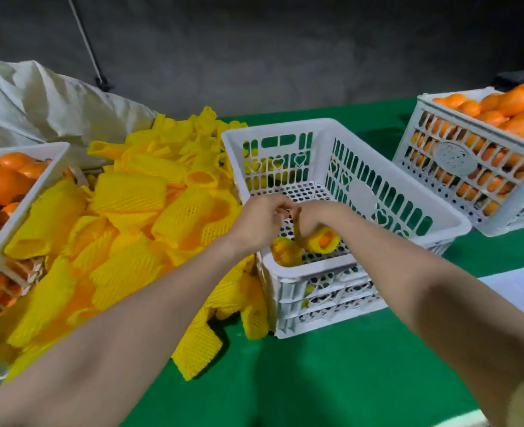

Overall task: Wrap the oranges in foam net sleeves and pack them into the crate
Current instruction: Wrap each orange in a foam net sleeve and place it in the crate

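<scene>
At the far left edge of the frame, a white crate (38,180) sits heaped with bare oranges (1,183). Behind it, upper left, a pale crumpled sack (38,100) slumps in front of the dark wall.

Moving right, there's a big loose pile of yellow foam net sleeves (125,229) spilling across the green table cover (331,380), right up against the left wall of the middle crate (316,134).

Centre frame now: both bare forearms reach in from the bottom, and the two hands come close together above that middle crate. The left hand (260,220) has its fingers curled in toward the other hand, but I can't tell whether it pinches anything. The right hand (310,217) bends down at the wrist, fingers wrapped over a sleeved orange (322,240). It grips the fruit low inside the crate at the near end, and orange skin peeks out of the open end of the yellow net. Just left of it, a second sleeved orange (285,251) lies on the perforated floor in the near-left corner.

On to the right: another white crate (470,167) stands in the upper right, well apart from the middle one, piled above its rim with loose oranges (513,106). Lower right, a white sheet (519,288) lies flat on the green cover.
</scene>
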Demonstrator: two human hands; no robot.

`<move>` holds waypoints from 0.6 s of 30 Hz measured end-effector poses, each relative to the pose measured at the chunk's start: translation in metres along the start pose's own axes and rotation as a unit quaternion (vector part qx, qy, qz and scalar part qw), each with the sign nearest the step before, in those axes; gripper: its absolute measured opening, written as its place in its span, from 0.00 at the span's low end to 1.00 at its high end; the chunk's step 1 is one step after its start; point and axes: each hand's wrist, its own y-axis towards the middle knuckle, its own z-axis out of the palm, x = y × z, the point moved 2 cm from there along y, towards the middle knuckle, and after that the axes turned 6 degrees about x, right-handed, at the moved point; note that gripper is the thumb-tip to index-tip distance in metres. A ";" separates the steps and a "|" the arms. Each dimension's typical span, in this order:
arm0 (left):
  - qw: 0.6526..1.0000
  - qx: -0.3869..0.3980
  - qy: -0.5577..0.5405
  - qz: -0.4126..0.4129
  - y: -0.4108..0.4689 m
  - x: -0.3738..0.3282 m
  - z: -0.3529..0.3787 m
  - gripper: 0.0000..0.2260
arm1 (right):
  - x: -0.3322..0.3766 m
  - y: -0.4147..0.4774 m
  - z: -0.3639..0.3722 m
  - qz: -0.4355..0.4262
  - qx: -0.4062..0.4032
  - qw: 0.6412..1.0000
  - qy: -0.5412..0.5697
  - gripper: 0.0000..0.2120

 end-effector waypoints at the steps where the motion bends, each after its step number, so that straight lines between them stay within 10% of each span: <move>1: 1.000 -0.005 0.019 -0.002 0.000 0.003 0.002 0.12 | 0.001 0.005 0.006 0.010 0.056 0.997 -0.051 0.31; 10: 1.000 -0.029 -0.009 0.000 -0.001 0.014 0.003 0.11 | 0.013 0.004 0.022 0.007 0.202 0.973 -0.109 0.29; 14: 0.997 -0.042 -0.070 0.000 -0.006 0.017 -0.001 0.10 | 0.028 0.002 0.014 -0.045 0.084 0.993 -0.072 0.27; 18: 0.980 -0.112 -0.165 -0.016 -0.017 0.021 -0.014 0.11 | 0.044 -0.007 -0.006 -0.081 -0.215 0.968 0.102 0.10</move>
